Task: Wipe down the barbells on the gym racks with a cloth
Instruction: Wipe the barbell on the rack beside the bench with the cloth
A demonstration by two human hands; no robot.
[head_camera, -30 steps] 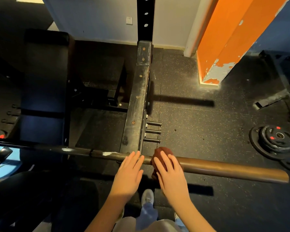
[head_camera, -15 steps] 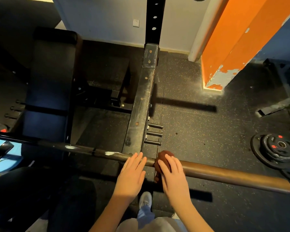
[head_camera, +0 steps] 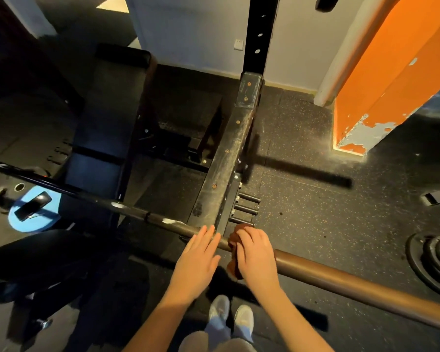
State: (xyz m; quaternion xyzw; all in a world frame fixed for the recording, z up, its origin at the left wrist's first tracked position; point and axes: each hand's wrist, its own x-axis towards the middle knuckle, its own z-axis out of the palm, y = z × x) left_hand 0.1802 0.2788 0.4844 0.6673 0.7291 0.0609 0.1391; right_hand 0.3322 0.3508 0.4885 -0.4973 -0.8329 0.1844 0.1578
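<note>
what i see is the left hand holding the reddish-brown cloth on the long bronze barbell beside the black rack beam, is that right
Not quite: the head view shows the right hand holding the reddish-brown cloth on the long bronze barbell beside the black rack beam. The left hand rests flat on the bar.

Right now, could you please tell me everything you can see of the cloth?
The cloth is reddish-brown, soft-looking and bunched, wrapped over the barbell right of the rack beam. The right hand grips it from above and hides most of it; bits show beyond and below the hand. The left hand is apart.
</note>
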